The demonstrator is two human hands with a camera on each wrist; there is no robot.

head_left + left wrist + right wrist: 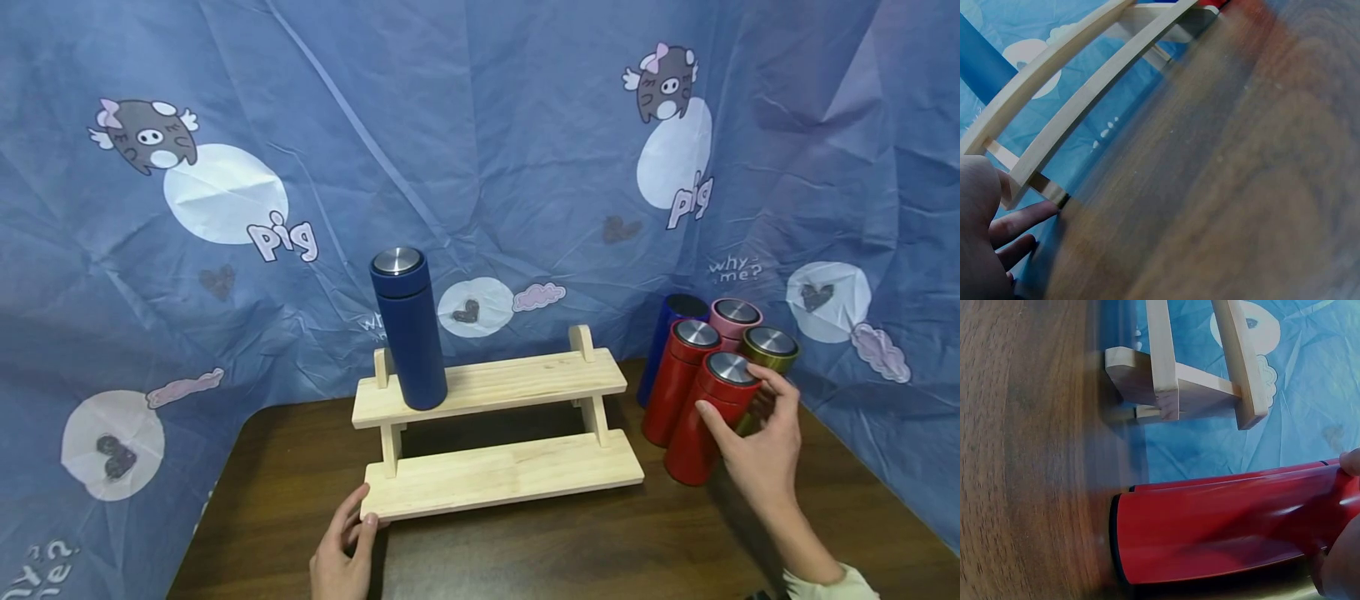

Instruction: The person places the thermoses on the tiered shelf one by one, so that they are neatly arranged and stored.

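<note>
A two-tier wooden rack (502,475) stands on the table, with a dark blue thermos flask (412,342) upright on the left of its upper shelf. My left hand (343,546) holds the left end of the lower shelf, thumb at the front corner. In the left wrist view, some fingers (1025,225) reach below that shelf beside the rack's foot. At the right, my right hand (765,450) grips the front red thermos flask (693,442) near its silver-topped lid, thumb on the left side. The flask's base appears to stand on the table in the right wrist view.
Close around the gripped flask stand another red flask (671,392), a bright blue one (663,342), a pink one (735,317) and a gold-green one (772,350). A blue printed cloth (525,167) hangs behind the brown wooden table (525,558).
</note>
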